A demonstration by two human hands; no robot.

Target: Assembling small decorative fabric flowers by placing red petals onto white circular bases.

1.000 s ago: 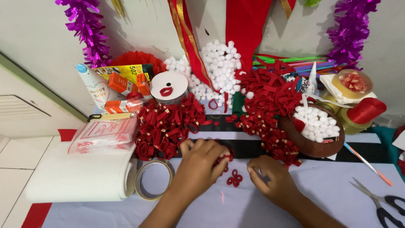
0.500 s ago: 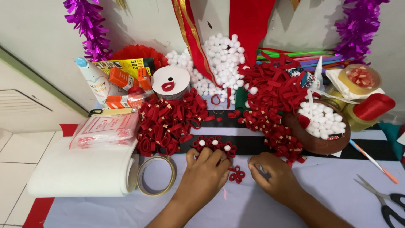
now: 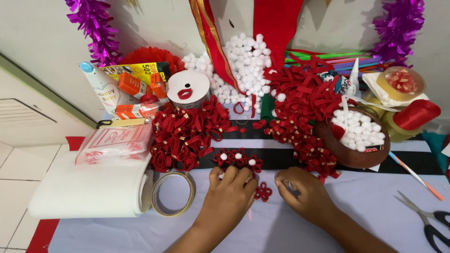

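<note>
My left hand (image 3: 229, 194) rests on the pale cloth with its fingers curled down at the near edge of a row of red felt flowers with white pompom centres (image 3: 236, 158). One more red felt flower (image 3: 263, 191), without a pompom, lies between my hands. My right hand (image 3: 302, 192) lies to its right, fingers bent and pinched on something small that I cannot make out. A pile of red felt loops (image 3: 185, 133) sits behind my left hand. A brown bowl (image 3: 352, 157) of white pompoms stands behind my right hand.
A clear tape roll (image 3: 172, 193) and a white roll of sheet material (image 3: 89, 189) lie at the left. Scissors (image 3: 424, 220) lie at the right edge. Glue boxes (image 3: 133, 84), a white spool (image 3: 188, 88), loose pompoms (image 3: 243, 65) and tinsel (image 3: 93, 26) crowd the back.
The flower row with pompoms came into view as my left hand drew back toward me. My right hand stayed near the single flower.
</note>
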